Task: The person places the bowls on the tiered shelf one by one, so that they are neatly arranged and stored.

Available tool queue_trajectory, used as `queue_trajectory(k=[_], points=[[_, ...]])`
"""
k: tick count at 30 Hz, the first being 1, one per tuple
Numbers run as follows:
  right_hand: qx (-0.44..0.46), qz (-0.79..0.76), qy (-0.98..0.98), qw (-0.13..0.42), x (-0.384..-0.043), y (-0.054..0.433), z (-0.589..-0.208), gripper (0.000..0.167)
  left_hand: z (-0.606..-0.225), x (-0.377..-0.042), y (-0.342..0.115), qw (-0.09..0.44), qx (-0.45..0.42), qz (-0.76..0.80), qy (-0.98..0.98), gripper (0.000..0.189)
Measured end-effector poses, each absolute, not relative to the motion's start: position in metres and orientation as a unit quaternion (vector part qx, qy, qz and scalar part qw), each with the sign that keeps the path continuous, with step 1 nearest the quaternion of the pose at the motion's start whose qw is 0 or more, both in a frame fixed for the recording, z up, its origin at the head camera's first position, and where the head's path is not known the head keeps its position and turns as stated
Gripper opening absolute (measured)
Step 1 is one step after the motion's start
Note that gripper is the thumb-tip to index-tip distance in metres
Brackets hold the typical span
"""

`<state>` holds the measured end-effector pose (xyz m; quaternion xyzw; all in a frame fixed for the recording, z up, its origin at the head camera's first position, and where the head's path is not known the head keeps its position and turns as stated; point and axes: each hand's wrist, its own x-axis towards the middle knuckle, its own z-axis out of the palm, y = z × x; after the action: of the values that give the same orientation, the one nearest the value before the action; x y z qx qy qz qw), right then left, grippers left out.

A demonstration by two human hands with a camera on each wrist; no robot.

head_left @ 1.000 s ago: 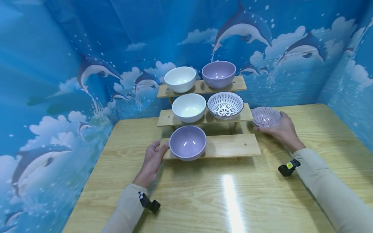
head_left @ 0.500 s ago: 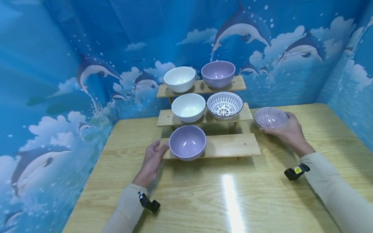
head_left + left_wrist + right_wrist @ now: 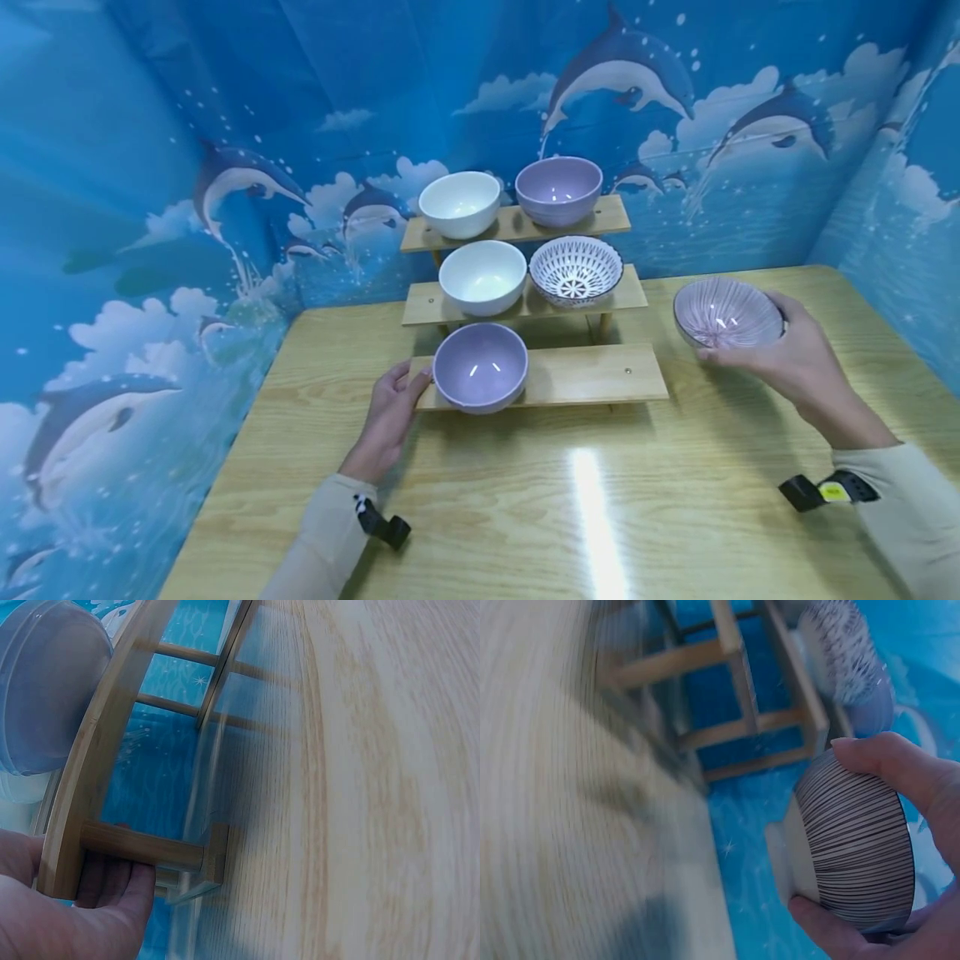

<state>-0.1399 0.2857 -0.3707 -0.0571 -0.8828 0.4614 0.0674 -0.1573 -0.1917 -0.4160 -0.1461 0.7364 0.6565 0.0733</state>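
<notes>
My right hand (image 3: 806,362) grips a striped bowl (image 3: 723,312) by its side, to the right of the three-tier wooden stand (image 3: 600,375). Dark lines run over the outside of the striped bowl (image 3: 859,847) in the right wrist view, thumb and fingers at opposite sides of it. At the left end of the bottom shelf, my left hand (image 3: 392,408) holds the board's end. Its fingers (image 3: 127,900) reach under the shelf board (image 3: 90,750) in the left wrist view. A purple bowl (image 3: 481,368) sits on that shelf, close to the left thumb.
On the middle shelf stand a white bowl (image 3: 483,279) and a black-and-white patterned bowl (image 3: 576,271). The top shelf bears another white bowl (image 3: 460,207) and another purple bowl (image 3: 558,192). A dolphin-print backdrop (image 3: 337,83) surrounds the wooden table (image 3: 525,517) behind and at both sides.
My right hand has carried the striped bowl away from the stand, to the right and nearer to me. The left hand keeps its place at the bottom shelf.
</notes>
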Motion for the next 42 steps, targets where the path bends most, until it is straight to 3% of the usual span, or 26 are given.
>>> queue_trajectory(k=[7, 15, 26, 42], points=[[-0.022, 0.466, -0.882, 0.063, -0.116, 0.272, -0.360, 0.110, -0.414, -0.157, -0.191, 0.068, -0.152, 0.656, 0.736, 0.072], [0.022, 0.485, -0.874, 0.028, -0.104, 0.240, -0.350, 0.118, -0.413, -0.157, -0.191, 0.072, -0.153, 0.654, 0.738, 0.073], [0.069, 0.492, -0.868, -0.007, -0.107, 0.194, -0.353, 0.116, -0.413, -0.155, -0.191, 0.069, -0.144, 0.654, 0.739, 0.074], [0.115, 0.494, -0.862, 0.008, -0.118, 0.157, -0.360, 0.118, -0.414, -0.155, -0.190, 0.073, -0.150, 0.648, 0.743, 0.073]])
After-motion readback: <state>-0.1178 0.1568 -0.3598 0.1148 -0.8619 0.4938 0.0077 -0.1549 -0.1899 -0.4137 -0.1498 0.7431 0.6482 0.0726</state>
